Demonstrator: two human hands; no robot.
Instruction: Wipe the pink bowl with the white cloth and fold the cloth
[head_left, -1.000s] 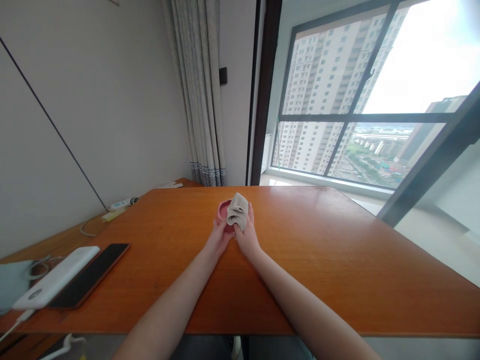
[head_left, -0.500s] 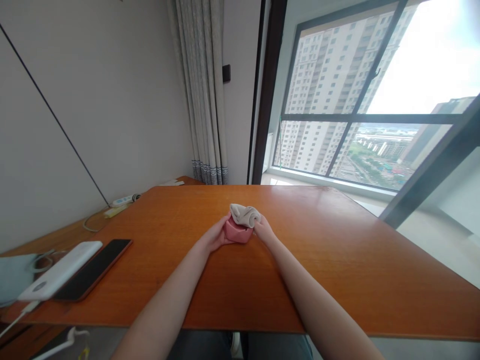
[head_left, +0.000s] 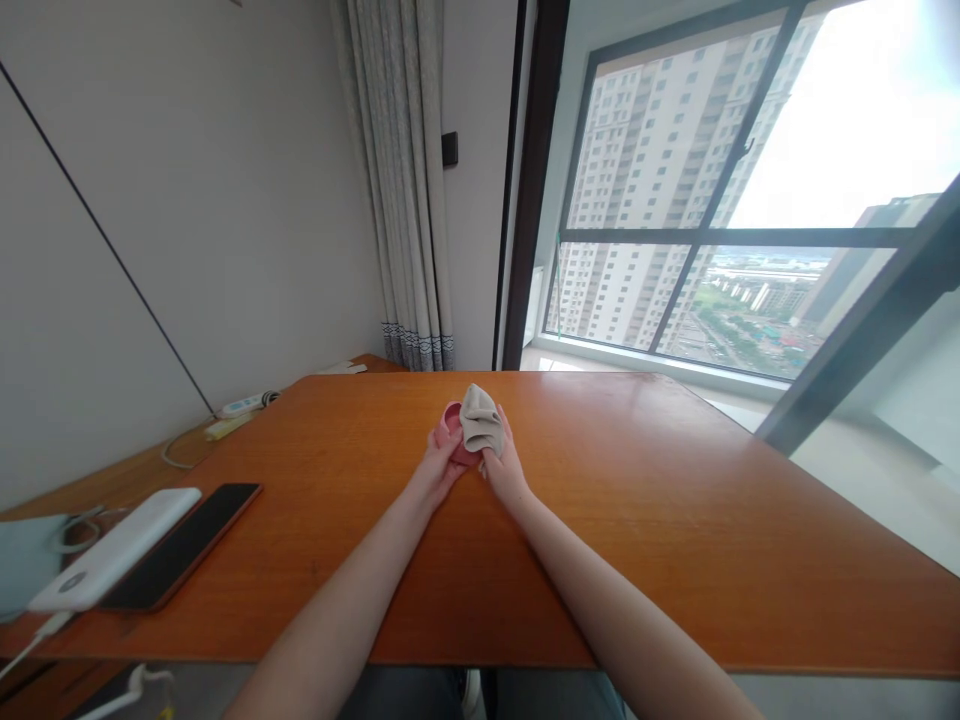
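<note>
Near the middle of the wooden table, my left hand (head_left: 442, 462) is closed around a small pink bowl-like container (head_left: 450, 418). The container is tilted, with its hollow inside partly showing. A light grey cloth (head_left: 481, 420), folded and bunched, covers its right side. My right hand (head_left: 506, 468) grips that cloth, thumb in front and fingers behind, pressing it against the container. The lower part of the container is hidden by my hands and the cloth.
At the left of the table (head_left: 675, 520) lie a white power bank (head_left: 120, 550) with a cable and a black phone (head_left: 184, 545). A power strip (head_left: 244, 405) sits by the wall. A curtain (head_left: 412, 200) and a large window stand beyond the table.
The pink container has turned from resting level to tilted on its side. The cloth has gone from lying across its top to bunched upright at its right, and my right hand has shifted left.
</note>
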